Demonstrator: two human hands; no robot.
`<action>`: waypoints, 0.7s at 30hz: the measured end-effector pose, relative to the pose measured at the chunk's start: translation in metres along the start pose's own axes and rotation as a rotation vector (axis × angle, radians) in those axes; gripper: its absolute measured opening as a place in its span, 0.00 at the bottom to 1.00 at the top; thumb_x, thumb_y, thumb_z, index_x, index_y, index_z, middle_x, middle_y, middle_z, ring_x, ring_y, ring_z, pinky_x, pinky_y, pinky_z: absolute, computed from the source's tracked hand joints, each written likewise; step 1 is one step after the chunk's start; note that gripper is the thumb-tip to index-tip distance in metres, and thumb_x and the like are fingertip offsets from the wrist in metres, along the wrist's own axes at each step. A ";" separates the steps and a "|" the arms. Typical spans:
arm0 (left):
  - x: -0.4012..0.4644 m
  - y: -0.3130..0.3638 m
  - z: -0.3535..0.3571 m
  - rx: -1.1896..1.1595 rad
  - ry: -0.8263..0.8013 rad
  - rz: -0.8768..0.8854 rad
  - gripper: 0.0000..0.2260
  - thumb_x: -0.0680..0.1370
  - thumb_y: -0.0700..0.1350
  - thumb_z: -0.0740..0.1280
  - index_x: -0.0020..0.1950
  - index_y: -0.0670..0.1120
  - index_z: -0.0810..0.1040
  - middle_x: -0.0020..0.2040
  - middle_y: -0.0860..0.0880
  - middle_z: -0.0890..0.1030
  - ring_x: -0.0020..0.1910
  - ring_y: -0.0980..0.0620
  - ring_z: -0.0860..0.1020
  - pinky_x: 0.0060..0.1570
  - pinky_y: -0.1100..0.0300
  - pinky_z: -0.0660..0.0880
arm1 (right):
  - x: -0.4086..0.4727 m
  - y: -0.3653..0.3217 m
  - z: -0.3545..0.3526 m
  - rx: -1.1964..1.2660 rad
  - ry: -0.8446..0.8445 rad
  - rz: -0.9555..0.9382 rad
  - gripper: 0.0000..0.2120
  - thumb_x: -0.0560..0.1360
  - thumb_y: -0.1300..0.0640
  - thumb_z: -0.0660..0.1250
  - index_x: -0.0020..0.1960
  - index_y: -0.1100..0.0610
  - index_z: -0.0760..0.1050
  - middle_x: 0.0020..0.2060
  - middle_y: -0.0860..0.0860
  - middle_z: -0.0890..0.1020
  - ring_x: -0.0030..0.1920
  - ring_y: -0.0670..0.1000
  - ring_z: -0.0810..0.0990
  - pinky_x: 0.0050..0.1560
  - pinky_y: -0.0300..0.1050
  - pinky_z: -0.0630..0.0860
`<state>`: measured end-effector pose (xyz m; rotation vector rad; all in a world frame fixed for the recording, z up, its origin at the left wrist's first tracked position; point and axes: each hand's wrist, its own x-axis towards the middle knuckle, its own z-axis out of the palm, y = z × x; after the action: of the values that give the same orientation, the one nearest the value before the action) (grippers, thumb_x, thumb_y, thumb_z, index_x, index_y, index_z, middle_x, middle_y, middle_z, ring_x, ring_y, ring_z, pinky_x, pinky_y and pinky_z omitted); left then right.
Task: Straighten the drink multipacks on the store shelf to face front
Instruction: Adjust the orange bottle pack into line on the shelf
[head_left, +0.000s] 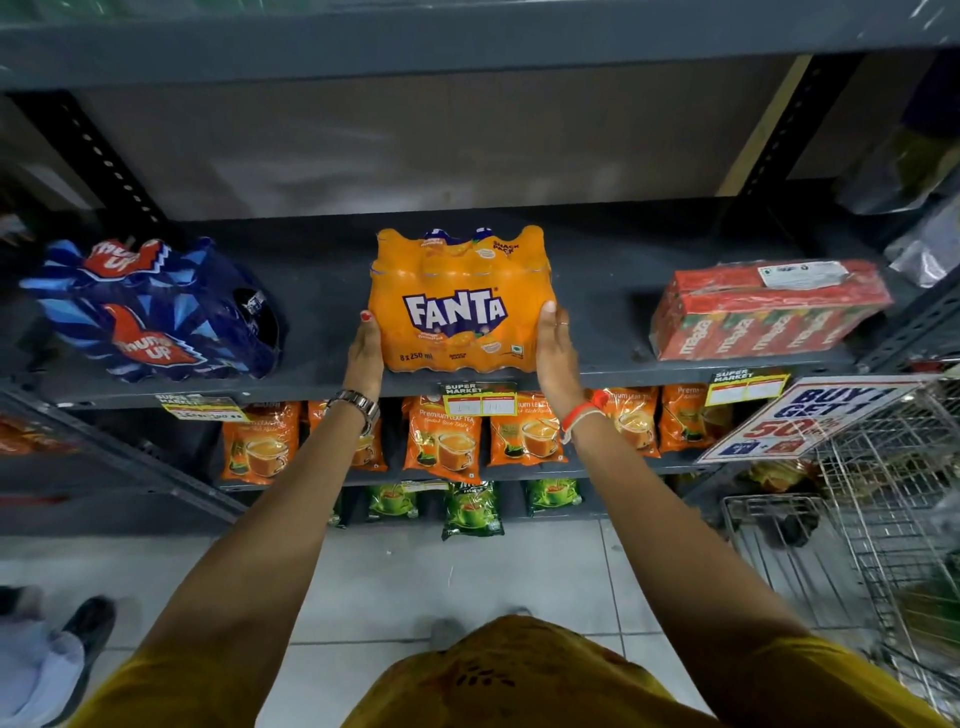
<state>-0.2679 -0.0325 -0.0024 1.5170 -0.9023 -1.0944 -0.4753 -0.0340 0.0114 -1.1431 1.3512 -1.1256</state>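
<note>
At the front edge of the grey metal shelf (597, 291), both arms are reaching forward and up, nearly straight, with the hands set against the two sides of the orange Fanta multipack (460, 301). The left hand (365, 353) is lying flat along the pack's left side, fingers held together and pointing to the back, its thumb with a red-painted nail touching the wrap; a metal watch (358, 405) is sitting on that wrist. The right hand (556, 348) is mirroring it on the right side, palm pressing inward, fingers together, a red and white thread band (584, 415) circling the wrist. The pack is standing between the palms near the middle of the shelf, its logo side turned squarely to the front, marked 8 x 250 ml, the shrink wrap showing bottle shoulders at the top. To the left a blue Thums Up multipack (156, 312) is lying skewed; to the right a red Maaza carton pack (769, 312) is sitting at an angle.
</note>
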 end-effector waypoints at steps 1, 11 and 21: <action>-0.002 0.002 0.000 -0.007 0.004 -0.005 0.33 0.72 0.68 0.49 0.68 0.47 0.63 0.65 0.44 0.72 0.64 0.45 0.72 0.62 0.49 0.70 | 0.000 0.002 -0.001 -0.004 -0.010 -0.005 0.23 0.81 0.45 0.45 0.72 0.52 0.57 0.67 0.55 0.72 0.63 0.51 0.74 0.58 0.42 0.70; -0.039 -0.037 -0.045 0.154 0.360 0.378 0.20 0.77 0.48 0.58 0.69 0.47 0.64 0.73 0.46 0.62 0.73 0.54 0.57 0.72 0.59 0.56 | -0.040 0.057 0.031 0.364 0.570 0.005 0.06 0.79 0.57 0.58 0.48 0.51 0.73 0.45 0.50 0.79 0.47 0.49 0.78 0.52 0.43 0.73; 0.000 -0.024 -0.242 0.323 0.709 0.504 0.20 0.74 0.46 0.60 0.62 0.36 0.70 0.61 0.33 0.69 0.61 0.41 0.69 0.62 0.65 0.62 | -0.055 0.015 0.215 0.118 0.126 -0.345 0.08 0.75 0.51 0.60 0.41 0.47 0.77 0.36 0.48 0.81 0.39 0.50 0.79 0.43 0.50 0.75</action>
<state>-0.0373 0.0453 -0.0087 1.6406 -0.8940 -0.0209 -0.2593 0.0114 -0.0122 -1.2664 1.1899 -1.5272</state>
